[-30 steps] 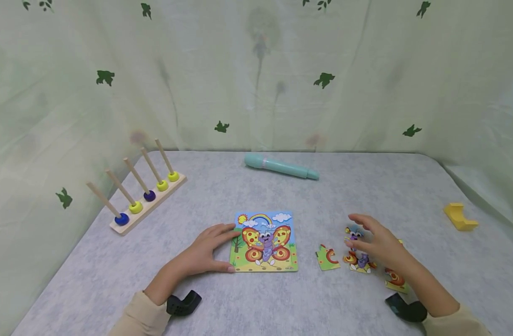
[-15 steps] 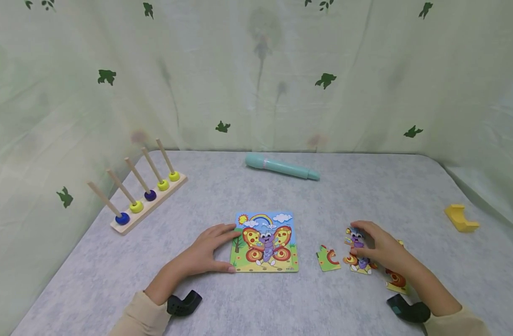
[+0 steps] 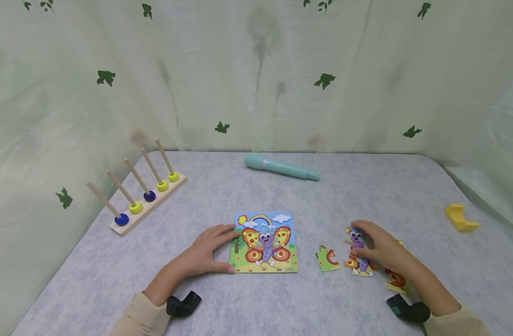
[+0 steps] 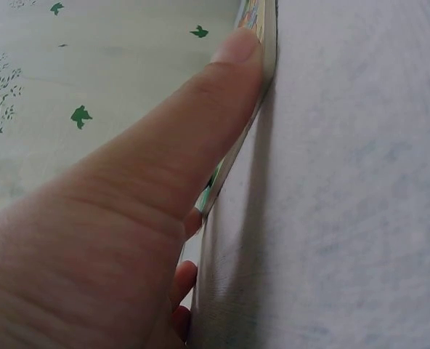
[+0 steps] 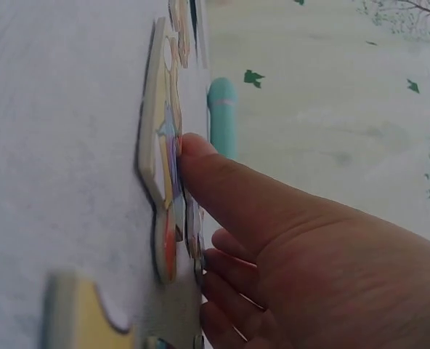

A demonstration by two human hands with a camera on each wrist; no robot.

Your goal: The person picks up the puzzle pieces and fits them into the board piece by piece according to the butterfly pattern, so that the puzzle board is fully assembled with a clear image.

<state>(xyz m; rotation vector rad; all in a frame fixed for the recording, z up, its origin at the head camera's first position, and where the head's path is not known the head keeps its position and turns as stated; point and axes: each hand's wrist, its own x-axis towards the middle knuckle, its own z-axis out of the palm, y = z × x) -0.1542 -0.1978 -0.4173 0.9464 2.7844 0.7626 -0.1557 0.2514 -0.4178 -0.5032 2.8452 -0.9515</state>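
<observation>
Lowered since the earlier frame, the right hand (image 3: 383, 243) arches thumb and forefinger around the butterfly-head piece (image 3: 356, 239), grip unclear, apparently starting a pick-up that calls for a firm pinch, while the spread left hand (image 3: 207, 248) touches the puzzle board (image 3: 281, 269).

Right hand (image 5: 302, 251) to right of pale-edged puzzle piece (image 5: 152, 138), thumb tip overlapping its printed face; contact unclear. Farther puzzle piece (image 5: 192, 229) just behind it, partly hidden. Below it, blurred yellowish piece (image 5: 84, 313). Left, grey tabletop (image 5: 55, 145). Beyond, rightward: turquoise stick (image 5: 223, 120), pale curtain (image 5: 324, 102) with green shapes.
</observation>
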